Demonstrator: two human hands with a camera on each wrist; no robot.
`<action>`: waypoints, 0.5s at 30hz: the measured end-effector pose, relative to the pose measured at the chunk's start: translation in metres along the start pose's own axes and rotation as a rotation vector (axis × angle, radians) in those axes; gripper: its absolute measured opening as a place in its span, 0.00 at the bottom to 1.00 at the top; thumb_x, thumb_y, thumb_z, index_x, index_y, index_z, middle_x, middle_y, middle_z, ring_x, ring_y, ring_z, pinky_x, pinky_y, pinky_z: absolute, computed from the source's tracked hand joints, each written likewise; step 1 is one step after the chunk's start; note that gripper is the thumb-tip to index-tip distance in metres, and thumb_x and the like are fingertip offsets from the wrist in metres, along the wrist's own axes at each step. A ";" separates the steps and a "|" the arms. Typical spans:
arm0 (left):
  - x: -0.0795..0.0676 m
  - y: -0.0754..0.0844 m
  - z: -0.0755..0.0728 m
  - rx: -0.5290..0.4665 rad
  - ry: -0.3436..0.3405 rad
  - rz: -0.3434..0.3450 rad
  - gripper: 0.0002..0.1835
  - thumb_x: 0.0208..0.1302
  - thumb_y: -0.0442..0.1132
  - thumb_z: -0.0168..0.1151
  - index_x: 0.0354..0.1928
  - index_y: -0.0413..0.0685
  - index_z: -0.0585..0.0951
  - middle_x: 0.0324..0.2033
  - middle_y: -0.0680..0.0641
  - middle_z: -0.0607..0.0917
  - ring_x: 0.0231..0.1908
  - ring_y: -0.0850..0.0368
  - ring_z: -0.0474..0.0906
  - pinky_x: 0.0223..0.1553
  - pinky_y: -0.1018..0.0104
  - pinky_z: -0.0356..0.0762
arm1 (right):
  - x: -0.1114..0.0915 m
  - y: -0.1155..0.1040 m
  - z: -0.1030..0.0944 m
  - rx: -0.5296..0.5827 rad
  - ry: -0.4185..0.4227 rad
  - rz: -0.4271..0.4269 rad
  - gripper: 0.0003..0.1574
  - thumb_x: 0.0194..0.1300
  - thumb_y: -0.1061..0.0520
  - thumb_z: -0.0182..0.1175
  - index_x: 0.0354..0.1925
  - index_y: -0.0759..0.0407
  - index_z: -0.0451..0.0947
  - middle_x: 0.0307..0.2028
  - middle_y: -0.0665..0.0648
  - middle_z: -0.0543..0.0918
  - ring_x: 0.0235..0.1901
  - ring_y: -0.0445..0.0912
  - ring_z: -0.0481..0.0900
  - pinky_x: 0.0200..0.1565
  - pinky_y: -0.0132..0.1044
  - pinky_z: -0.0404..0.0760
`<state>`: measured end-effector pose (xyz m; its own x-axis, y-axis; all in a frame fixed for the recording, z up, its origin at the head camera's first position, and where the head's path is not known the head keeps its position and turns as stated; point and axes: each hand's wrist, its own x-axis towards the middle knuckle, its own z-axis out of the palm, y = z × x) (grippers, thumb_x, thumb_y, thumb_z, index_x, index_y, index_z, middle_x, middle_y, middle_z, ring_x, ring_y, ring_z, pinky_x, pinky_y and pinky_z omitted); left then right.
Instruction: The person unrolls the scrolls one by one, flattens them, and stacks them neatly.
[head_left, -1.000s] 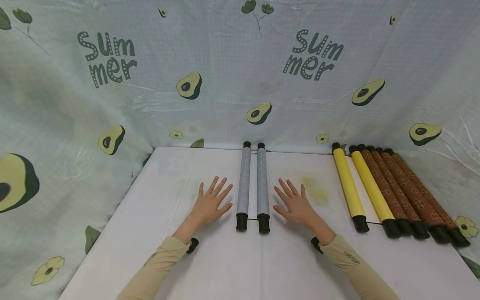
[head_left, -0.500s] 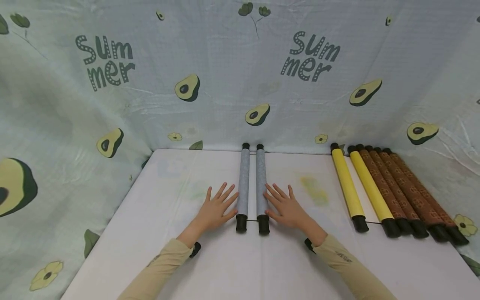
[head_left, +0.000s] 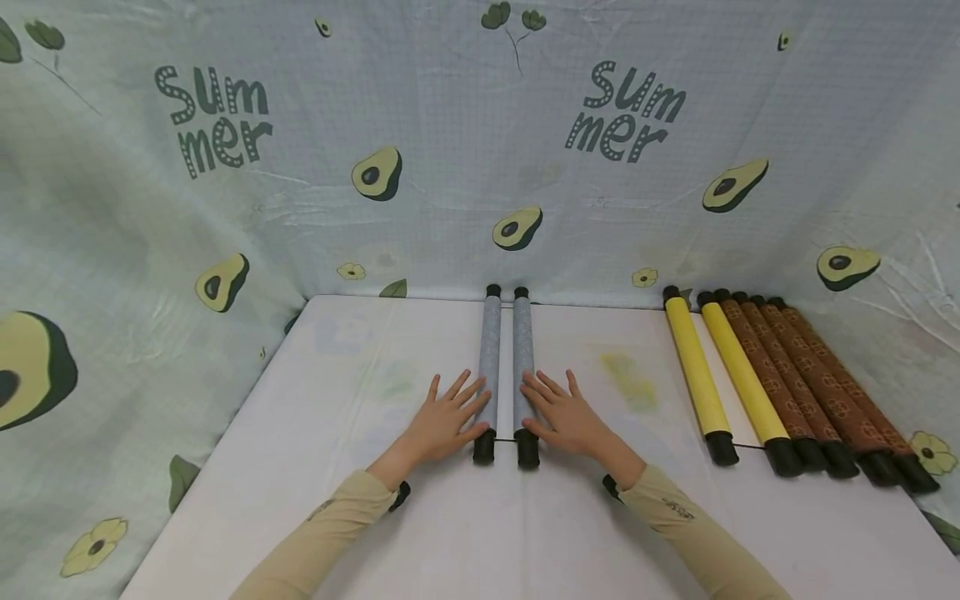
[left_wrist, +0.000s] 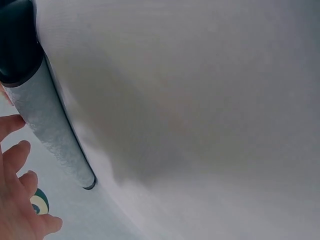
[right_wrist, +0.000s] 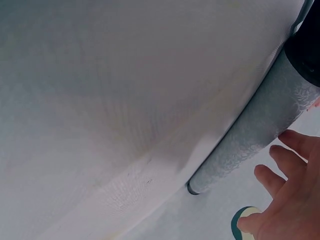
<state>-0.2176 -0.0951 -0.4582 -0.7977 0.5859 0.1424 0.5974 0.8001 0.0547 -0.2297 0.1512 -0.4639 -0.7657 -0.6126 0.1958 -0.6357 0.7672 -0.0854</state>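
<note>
A grey double-roller scroll (head_left: 490, 342) with black end knobs lies lengthwise on the white table, its two rolls a small gap apart. A thin dark line joins the rolls near their front ends. My left hand (head_left: 444, 423), fingers spread, overlaps the left roll near its front knob. On the other side, my right hand (head_left: 572, 422) has its fingertips over the right roll. In the left wrist view, the fingertips of the left hand (left_wrist: 20, 195) are right at the grey roll (left_wrist: 55, 120). The right wrist view has the right hand (right_wrist: 295, 200) likewise at its roll (right_wrist: 250, 125).
To the right lies a yellow double-roller scroll (head_left: 693, 362) with black knobs. Beside it several brown patterned rolls (head_left: 817, 375) lie in a row toward the table's right edge. A cloth (head_left: 442, 100) printed with avocados hangs behind the white table (head_left: 390, 333).
Both hands have moved inward from either side, so their fingers now overlap the grey rolls. The scrolls have not visibly moved.
</note>
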 end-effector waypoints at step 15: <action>0.003 0.004 0.003 0.000 0.034 0.007 0.28 0.63 0.59 0.42 0.62 0.58 0.66 0.64 0.48 0.64 0.67 0.47 0.51 0.60 0.35 0.47 | 0.004 -0.005 0.002 -0.002 -0.006 0.004 0.34 0.63 0.39 0.46 0.63 0.52 0.62 0.64 0.59 0.61 0.63 0.56 0.60 0.60 0.65 0.48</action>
<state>-0.2179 -0.0898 -0.4601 -0.7904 0.5867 0.1763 0.6028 0.7961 0.0531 -0.2291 0.1444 -0.4644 -0.7686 -0.6108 0.1901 -0.6327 0.7699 -0.0841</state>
